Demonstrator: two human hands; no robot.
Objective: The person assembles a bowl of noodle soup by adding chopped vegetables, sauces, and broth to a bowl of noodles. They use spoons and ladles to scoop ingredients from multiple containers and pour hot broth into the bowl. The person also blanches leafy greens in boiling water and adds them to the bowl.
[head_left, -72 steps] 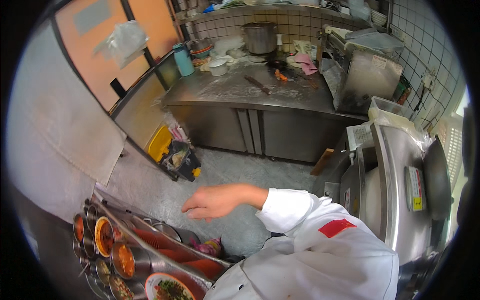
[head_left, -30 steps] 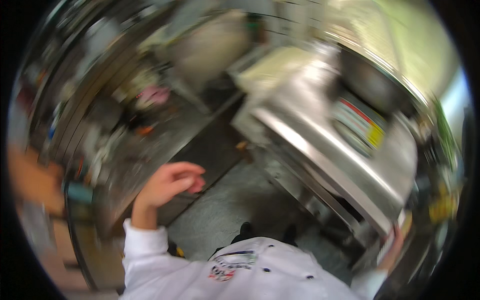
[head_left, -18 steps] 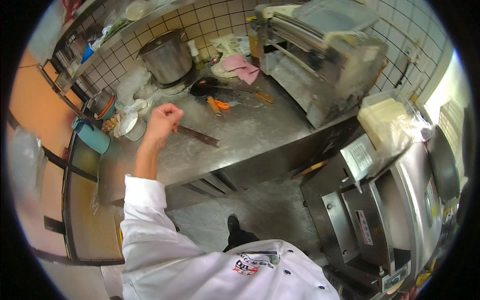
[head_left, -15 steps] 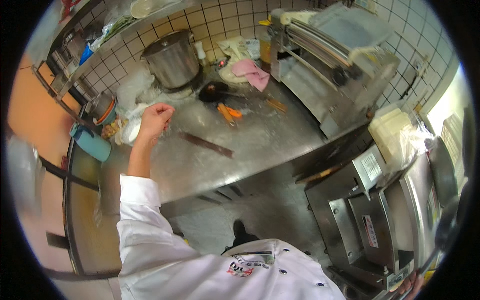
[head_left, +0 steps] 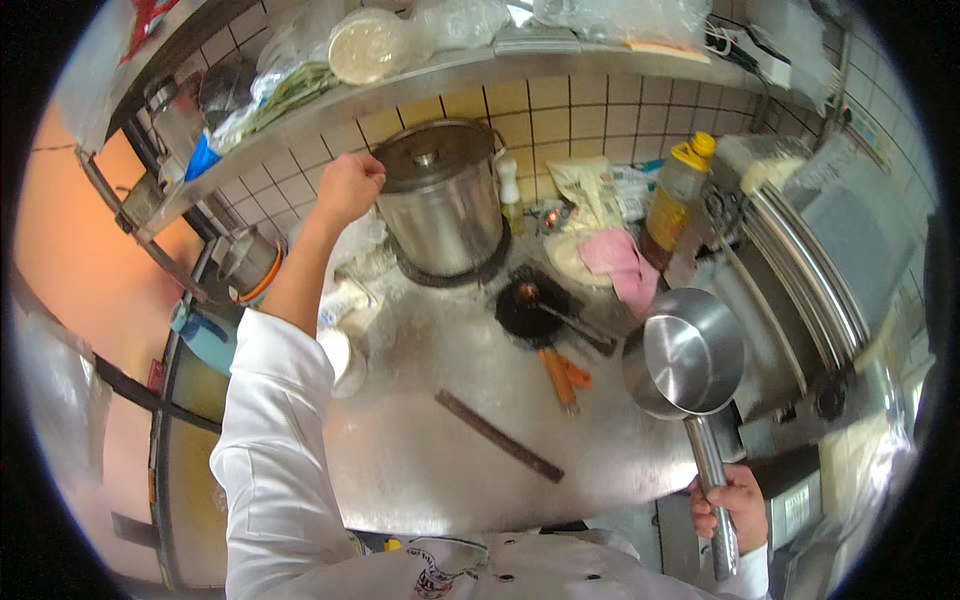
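Note:
My left hand is raised with its fingers curled closed beside the left rim of the lidded steel stockpot. Whether it touches the lid, or has anything in the fingers, I cannot make out. At the lower right my right hand grips the tubular handle of a steel saucepan. The saucepan is tilted so its shiny bare inside shows, and it hangs over the right part of the steel table. A dark flat strip lies across the table between my arms.
Behind the saucepan are a black bowl-like pan, an orange-handled tool, a pink cloth and a yellow-capped oil bottle. A roller machine stands at right. A loaded shelf runs above the pot.
My right hand has come in from the lower right edge, bringing the saucepan up over the table. My left hand has reached farther toward the stockpot, still closed. The view has tilted upward.

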